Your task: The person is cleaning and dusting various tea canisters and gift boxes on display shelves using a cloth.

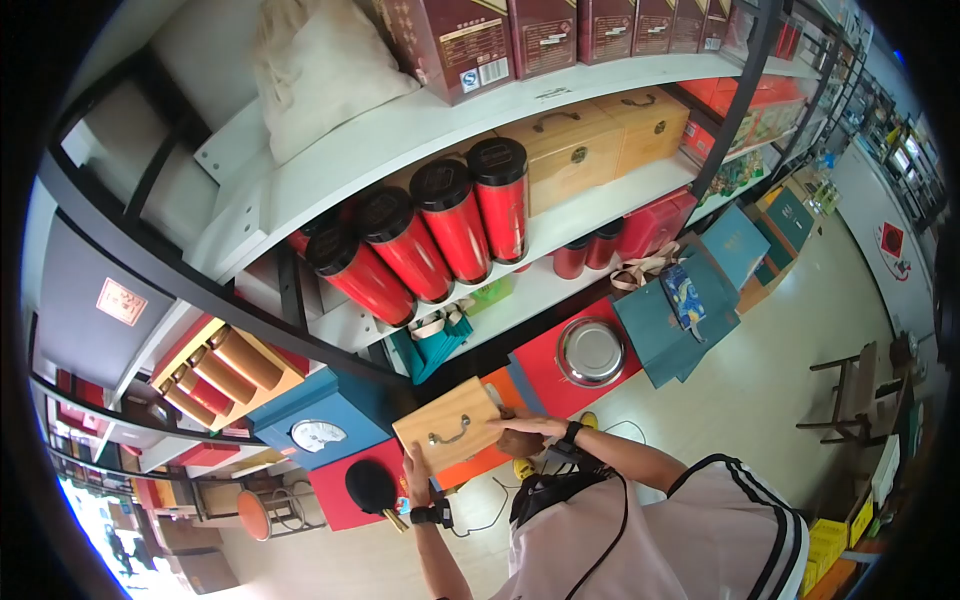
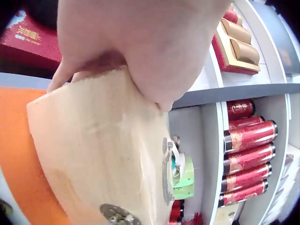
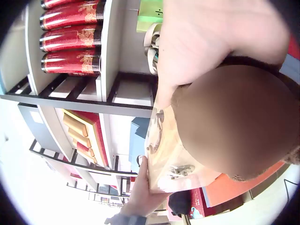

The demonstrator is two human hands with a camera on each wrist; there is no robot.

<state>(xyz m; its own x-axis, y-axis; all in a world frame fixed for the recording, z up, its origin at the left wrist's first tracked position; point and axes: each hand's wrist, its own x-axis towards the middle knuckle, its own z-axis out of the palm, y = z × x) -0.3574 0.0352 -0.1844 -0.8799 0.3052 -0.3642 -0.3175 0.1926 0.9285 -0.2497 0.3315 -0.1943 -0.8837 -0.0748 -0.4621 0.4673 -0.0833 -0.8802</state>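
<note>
A pale wooden box (image 1: pixel 450 428) with a metal handle and a metal clasp is between my two hands, tilted in the head view. My left hand (image 1: pixel 418 478) grips its near left end. In the left wrist view, thumb and fingers of that hand (image 2: pixel 140 42) lie on opposite sides of the wood. At the other end, my right hand (image 1: pixel 528 424) holds the box, the thumb over its handle side in the right wrist view. Beneath the right palm is a round brown thing (image 3: pixel 239 122) with a fuzzy edge, its middle blurred out; I cannot tell what it is.
Below lie orange and red boxes, with a steel bowl (image 1: pixel 591 352), a black round item (image 1: pixel 371 486) and teal bags (image 1: pixel 665 325). Shelves ahead hold red canisters (image 1: pixel 450 215), wooden boxes (image 1: pixel 570 150) and maroon cartons (image 1: pixel 460 45). A wooden chair (image 1: pixel 850 395) stands right.
</note>
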